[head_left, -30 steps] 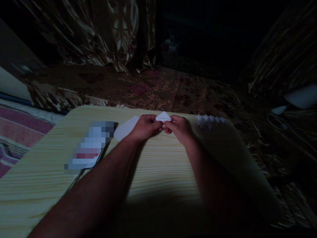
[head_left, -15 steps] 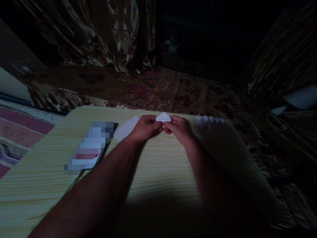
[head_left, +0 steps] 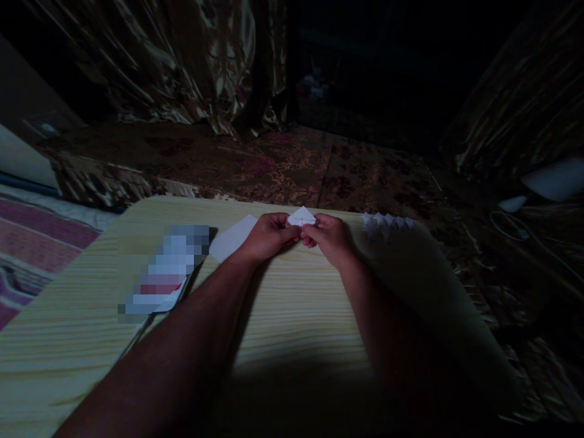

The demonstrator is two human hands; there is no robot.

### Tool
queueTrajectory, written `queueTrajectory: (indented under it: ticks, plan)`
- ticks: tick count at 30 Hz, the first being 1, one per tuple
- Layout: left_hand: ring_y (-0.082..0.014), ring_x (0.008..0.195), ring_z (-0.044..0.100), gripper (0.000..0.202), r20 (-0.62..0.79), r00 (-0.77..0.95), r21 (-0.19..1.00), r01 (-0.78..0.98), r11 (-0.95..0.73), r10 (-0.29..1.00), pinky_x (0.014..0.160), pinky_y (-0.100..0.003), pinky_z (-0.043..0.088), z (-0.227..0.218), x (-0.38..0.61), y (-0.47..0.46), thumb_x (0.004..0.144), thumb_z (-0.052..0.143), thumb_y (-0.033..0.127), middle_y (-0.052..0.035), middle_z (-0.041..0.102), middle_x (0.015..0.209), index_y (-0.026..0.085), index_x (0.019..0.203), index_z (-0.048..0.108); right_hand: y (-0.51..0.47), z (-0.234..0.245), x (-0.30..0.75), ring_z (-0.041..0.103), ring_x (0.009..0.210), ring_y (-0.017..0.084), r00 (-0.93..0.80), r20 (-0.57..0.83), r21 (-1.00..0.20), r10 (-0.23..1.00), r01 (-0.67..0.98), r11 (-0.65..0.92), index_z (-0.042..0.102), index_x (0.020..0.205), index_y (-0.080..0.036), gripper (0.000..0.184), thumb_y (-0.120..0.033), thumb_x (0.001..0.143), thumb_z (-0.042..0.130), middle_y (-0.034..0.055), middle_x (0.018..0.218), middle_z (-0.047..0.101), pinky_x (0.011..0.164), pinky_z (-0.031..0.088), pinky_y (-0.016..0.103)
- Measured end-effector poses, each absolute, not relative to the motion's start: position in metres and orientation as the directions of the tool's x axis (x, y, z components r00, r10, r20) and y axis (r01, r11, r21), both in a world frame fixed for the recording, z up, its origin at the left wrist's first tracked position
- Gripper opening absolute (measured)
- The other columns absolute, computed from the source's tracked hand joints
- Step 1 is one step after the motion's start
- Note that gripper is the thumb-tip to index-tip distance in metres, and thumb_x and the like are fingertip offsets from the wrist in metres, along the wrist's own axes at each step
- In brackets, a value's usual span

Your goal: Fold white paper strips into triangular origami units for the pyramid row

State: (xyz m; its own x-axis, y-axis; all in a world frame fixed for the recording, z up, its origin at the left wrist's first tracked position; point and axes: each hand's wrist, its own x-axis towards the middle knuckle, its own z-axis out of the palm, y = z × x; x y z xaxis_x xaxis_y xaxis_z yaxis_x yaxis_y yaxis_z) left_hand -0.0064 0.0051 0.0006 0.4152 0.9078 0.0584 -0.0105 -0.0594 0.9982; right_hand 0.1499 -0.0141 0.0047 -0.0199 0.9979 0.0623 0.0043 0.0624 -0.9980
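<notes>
A small folded white paper (head_left: 303,214) is pinched between my two hands near the far edge of the table. Its pointed tip faces away from me, and a crease line crosses it. My left hand (head_left: 272,236) grips its left side, thumb on top. From the right, my right hand (head_left: 327,236) grips it too, with the thumb bent over the near edge. The lower part of the folded paper is hidden by the thumbs. Beside my left hand lies a flat white sheet of paper (head_left: 233,237), partly covered by that wrist.
Several small folded white paper pieces (head_left: 387,221) stand in a row at the table's far right. A phone-like slab (head_left: 166,274), blurred out, lies on the left of the wooden table (head_left: 292,304). A white lamp-like object (head_left: 556,179) with a cable sits beyond the right edge.
Almost nothing differs. Both hands keep their grip on the folded paper, with only a slight shift of the thumbs at its near edge.
</notes>
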Motion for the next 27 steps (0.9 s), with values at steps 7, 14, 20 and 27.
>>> queueTrajectory:
  ticks: [7, 14, 20, 27]
  plan:
    - [-0.0050, 0.045, 0.038, 0.019, 0.080, 0.424, 0.992, 0.059, -0.115, 0.902, 0.044, -0.020, 0.024, 0.0021, -0.0054, 0.0035, 0.068, 0.068, 0.028, 0.0033, 0.052, 0.053, 0.011, 0.069, 0.060, -0.0142, 0.0042, 0.1499, 0.052, 0.043, 0.008, 0.016, 0.069, -0.997, 0.998, 0.041, 0.068, 0.057, 0.069, -0.016, 0.011, -0.025, 0.066, 0.063, -0.0042, 0.049, 0.057, 0.043, 0.040, 0.018]
    - [-0.0043, 0.045, 0.034, 0.019, 0.082, 0.420, 0.995, 0.021, -0.100, 0.904, 0.044, -0.019, 0.022, 0.0034, -0.0043, 0.0016, 0.068, 0.068, 0.028, 0.0032, 0.050, 0.053, 0.011, 0.070, 0.061, -0.0148, 0.0034, 0.1507, 0.051, 0.045, 0.008, 0.010, 0.064, -0.997, 0.998, 0.040, 0.064, 0.057, 0.069, -0.016, 0.014, -0.028, 0.065, 0.063, -0.0037, 0.052, 0.057, 0.045, 0.039, 0.019]
    - [-0.0043, 0.044, 0.035, 0.022, 0.077, 0.413, 0.996, 0.015, -0.091, 0.908, 0.044, -0.020, 0.022, 0.0039, -0.0044, 0.0008, 0.067, 0.069, 0.031, 0.0035, 0.051, 0.054, 0.011, 0.070, 0.060, -0.0145, 0.0024, 0.1516, 0.045, 0.045, 0.007, -0.002, 0.110, -0.993, 0.994, 0.041, 0.110, 0.056, 0.066, -0.016, 0.012, -0.028, 0.067, 0.061, -0.0044, 0.051, 0.054, 0.045, 0.034, 0.019]
    - [-0.0046, 0.045, 0.036, 0.025, 0.065, 0.417, 0.996, 0.024, -0.083, 0.907, 0.044, -0.020, 0.023, 0.0042, -0.0054, 0.0010, 0.068, 0.071, 0.032, 0.0038, 0.049, 0.053, 0.012, 0.067, 0.057, -0.0131, -0.0016, 0.1516, 0.041, 0.044, 0.007, 0.020, 0.145, -0.987, 0.989, 0.066, 0.143, 0.054, 0.066, -0.017, 0.012, -0.027, 0.067, 0.061, -0.0060, 0.050, 0.050, 0.044, 0.030, 0.019]
